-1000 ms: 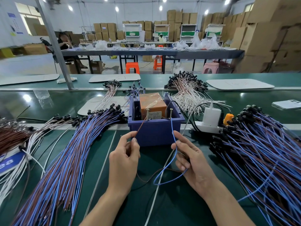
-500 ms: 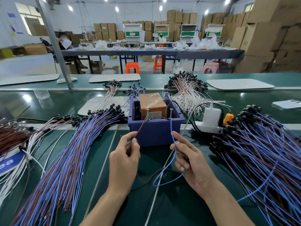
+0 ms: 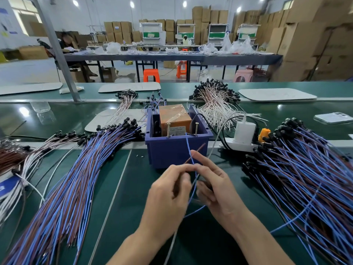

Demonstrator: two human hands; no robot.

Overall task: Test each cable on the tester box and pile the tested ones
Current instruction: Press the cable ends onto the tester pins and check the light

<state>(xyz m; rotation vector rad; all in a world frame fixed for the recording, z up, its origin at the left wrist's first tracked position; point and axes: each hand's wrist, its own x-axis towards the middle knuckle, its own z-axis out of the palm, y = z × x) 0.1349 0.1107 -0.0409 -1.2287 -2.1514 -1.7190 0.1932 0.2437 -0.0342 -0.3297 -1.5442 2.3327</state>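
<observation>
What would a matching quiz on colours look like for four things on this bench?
Things:
1. box
2. charger
3. belt
4. block inside the box

Colours:
A. white
B. orange
C. blue
D. green

Pairs: 1-C, 2-A, 3-D, 4-B

The person's left hand (image 3: 168, 190) and right hand (image 3: 215, 188) are bare, with slim fingers. The left forearm (image 3: 137, 245) and the right forearm (image 3: 254, 236) are also bare down to the lower edge.
</observation>
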